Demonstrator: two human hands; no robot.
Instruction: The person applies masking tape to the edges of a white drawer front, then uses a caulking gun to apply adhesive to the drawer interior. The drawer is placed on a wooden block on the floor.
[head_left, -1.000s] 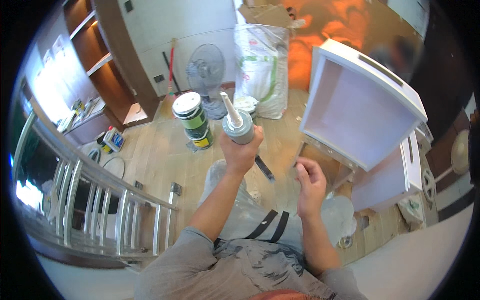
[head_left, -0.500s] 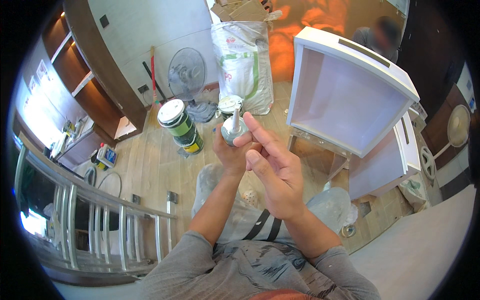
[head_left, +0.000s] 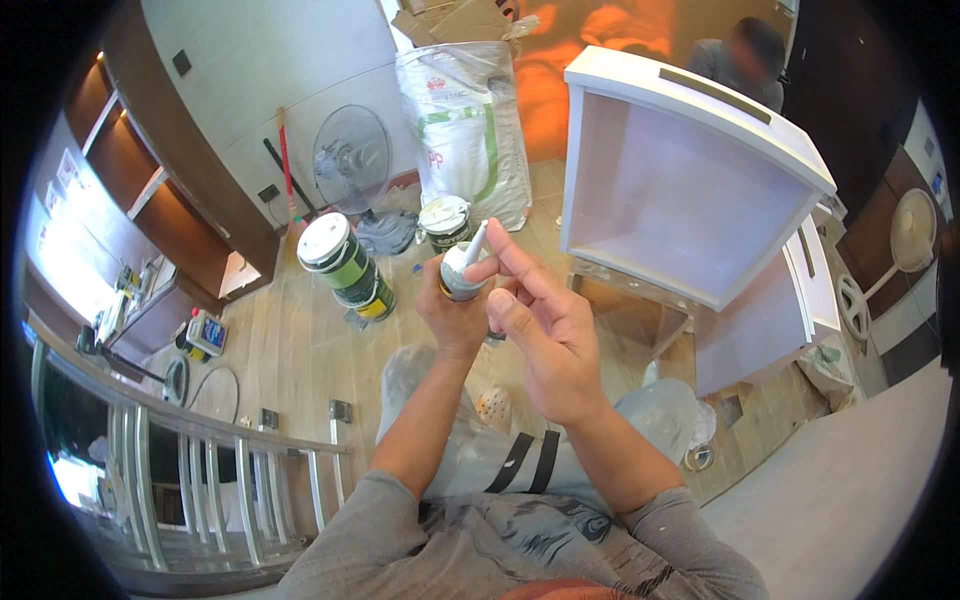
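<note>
My left hand [head_left: 453, 325] is wrapped around a pale grey sealant tube [head_left: 459, 285], held upright in front of my knees. Its tapered white nozzle [head_left: 474, 246] points up and leans to the right. My right hand [head_left: 550, 345] is beside it, palm turned up. The index finger is stretched out with its tip against the upper nozzle, and another finger reaches across near the nozzle's base. That hand's thumb stays apart from the tube. Most of the tube's body is hidden by my left hand.
White drawer units [head_left: 690, 185] stand at the right, with a person [head_left: 735, 65] behind. Paint buckets [head_left: 345, 265], a fan [head_left: 350, 160] and a large white sack [head_left: 465, 130] are ahead. A metal ladder [head_left: 190, 430] lies left. Another fan [head_left: 912, 232] is far right.
The nozzle has tilted to the right, and my right index fingertip has come up against it. The view has shifted slightly, moving the surroundings left in the picture.
</note>
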